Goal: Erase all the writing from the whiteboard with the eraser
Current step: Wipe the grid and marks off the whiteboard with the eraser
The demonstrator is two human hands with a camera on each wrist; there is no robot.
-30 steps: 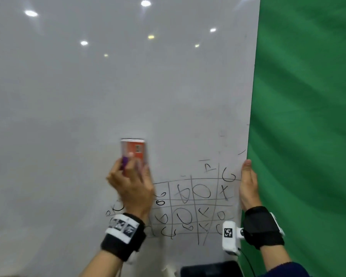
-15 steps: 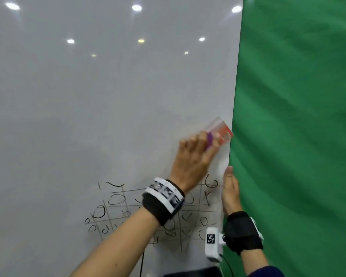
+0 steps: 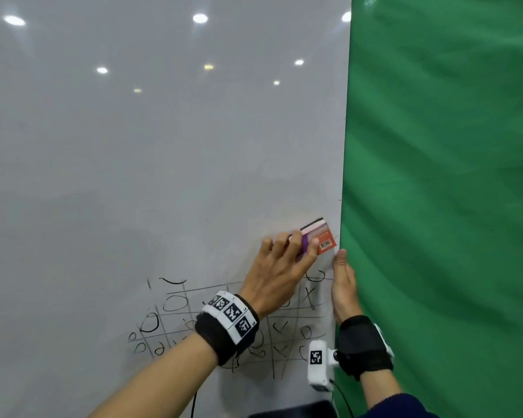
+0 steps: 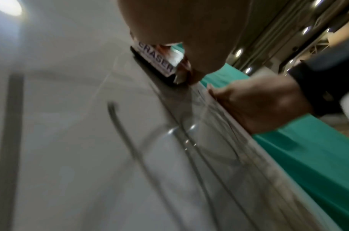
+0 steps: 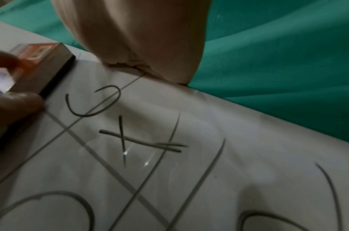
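While the left hand (image 3: pixel 280 276) grips the eraser (image 3: pixel 320 238) with curled fingers and thumb, it presses the dark felt side flat on the whiteboard (image 3: pixel 151 164), close to the board's right edge. The eraser has an orange and purple back with a small barcode label; in the left wrist view the word ERASER is readable on its side (image 4: pixel 156 60).

The right hand (image 3: pixel 343 285) is at about 5 o'clock from the eraser, just beside it. Its straight fingers lie along the right edge of the board, and the fingertip almost reaches the eraser's lower corner.

The remaining writing is a drawn grid (image 3: pixel 233 327) with circles and crosses, at 7 o'clock from the eraser. The left wrist and forearm cover the middle part of it. One curved mark (image 5: pixel 94 101) and one cross (image 5: pixel 134 139) lie directly below the eraser, between both hands.

A green cloth (image 3: pixel 441 191) hangs at 3 o'clock, touching the board's edge. Round ceiling lights (image 3: pixel 200 18) reflect in the upper part of the board.
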